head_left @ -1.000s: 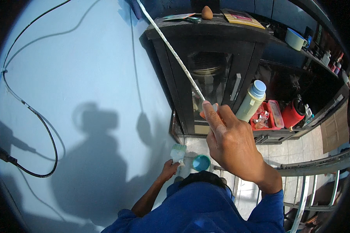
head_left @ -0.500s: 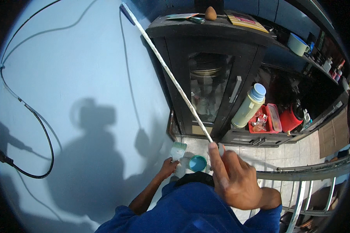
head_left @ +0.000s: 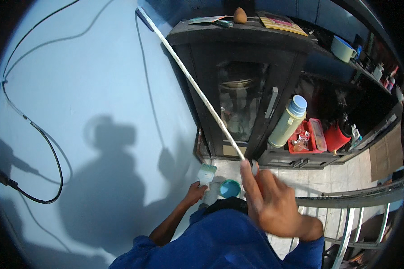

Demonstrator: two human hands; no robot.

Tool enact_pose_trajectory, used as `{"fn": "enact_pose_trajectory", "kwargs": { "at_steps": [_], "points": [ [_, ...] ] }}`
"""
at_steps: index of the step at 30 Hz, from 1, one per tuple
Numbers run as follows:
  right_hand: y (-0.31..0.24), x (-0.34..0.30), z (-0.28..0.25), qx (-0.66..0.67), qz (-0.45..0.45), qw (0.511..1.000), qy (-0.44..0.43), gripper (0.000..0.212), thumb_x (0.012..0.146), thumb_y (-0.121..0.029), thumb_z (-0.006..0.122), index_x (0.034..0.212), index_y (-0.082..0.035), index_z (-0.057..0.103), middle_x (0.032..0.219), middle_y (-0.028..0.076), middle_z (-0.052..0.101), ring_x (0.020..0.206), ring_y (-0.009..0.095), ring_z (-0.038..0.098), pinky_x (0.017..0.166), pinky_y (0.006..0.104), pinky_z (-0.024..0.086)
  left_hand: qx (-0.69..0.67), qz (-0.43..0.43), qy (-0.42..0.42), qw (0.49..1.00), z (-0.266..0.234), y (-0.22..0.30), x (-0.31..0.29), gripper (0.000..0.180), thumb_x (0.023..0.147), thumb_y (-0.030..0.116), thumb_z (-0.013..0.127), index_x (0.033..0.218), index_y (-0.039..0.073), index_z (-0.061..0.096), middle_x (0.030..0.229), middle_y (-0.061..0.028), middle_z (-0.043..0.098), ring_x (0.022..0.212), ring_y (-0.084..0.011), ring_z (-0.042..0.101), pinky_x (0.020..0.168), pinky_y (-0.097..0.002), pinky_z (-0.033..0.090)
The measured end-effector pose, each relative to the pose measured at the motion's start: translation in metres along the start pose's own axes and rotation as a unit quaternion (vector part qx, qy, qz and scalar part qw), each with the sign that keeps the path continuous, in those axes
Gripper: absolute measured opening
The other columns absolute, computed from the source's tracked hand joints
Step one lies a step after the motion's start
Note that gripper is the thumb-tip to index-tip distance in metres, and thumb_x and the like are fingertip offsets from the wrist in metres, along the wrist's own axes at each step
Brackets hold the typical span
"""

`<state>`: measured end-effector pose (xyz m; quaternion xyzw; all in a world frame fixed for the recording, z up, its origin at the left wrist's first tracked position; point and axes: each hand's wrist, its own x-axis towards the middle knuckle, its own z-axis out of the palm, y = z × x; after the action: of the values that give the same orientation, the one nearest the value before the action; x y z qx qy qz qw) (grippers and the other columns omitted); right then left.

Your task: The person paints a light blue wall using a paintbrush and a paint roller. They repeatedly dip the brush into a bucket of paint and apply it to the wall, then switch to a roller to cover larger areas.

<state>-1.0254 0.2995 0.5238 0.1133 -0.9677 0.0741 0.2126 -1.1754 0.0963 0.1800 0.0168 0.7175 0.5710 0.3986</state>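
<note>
One head-worn fisheye looks steeply down past the blue wall (head_left: 98,89) to the floor.

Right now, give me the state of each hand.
Left hand: closed on a paintbrush with light bristles.
Right hand: closed on the lower end of a long white pole.

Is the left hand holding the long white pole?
No, the left hand holds a paintbrush low by the blue wall, while the right hand grips the long white pole.

Black cabinet (head_left: 251,80), green flask (head_left: 288,121), red basket (head_left: 307,138), black cable (head_left: 40,134).
</note>
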Motion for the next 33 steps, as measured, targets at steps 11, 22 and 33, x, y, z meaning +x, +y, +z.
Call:
{"fn": "enact_pose_trajectory", "kwargs": {
  "at_steps": [11,22,33],
  "points": [
    [-0.002,-0.002,0.022,-0.047,0.0,0.999,0.011,0.058,0.069,0.002,0.052,0.123,0.012,0.034,0.08,0.015,0.047,0.066,0.024,0.055,0.049,0.031,0.049,0.084,0.097,-0.007,0.992,0.0,-0.018,0.026,0.024,0.079,0.023,0.059,0.078,0.003,0.046,0.059,-0.0033,0.045,0.045,-0.0102,0.042,0.038,-0.0253,0.036],
    [0.014,0.043,0.021,-0.112,0.001,0.992,0.064,0.045,0.073,0.001,0.05,0.115,0.016,0.04,0.087,0.023,0.049,0.069,0.027,0.059,0.046,0.0288,0.05,0.019,0.005,-0.004,1.0,0.016,0.022,-0.002,0.024,0.08,0.02,0.058,0.078,0.001,0.043,0.06,-0.0032,0.043,0.046,-0.0102,0.04,0.039,-0.0256,0.034],
    [0.038,0.082,0.012,-0.083,-0.002,0.989,0.123,0.038,0.069,0.001,0.053,0.104,0.016,0.048,0.08,0.024,0.052,0.064,0.028,0.06,0.05,0.0292,0.052,0.052,-0.032,0.019,0.998,0.019,0.025,-0.005,0.023,0.079,0.019,0.058,0.076,0.002,0.043,0.063,-0.0034,0.044,0.048,-0.0103,0.041,0.041,-0.0266,0.036]
  ]
}}
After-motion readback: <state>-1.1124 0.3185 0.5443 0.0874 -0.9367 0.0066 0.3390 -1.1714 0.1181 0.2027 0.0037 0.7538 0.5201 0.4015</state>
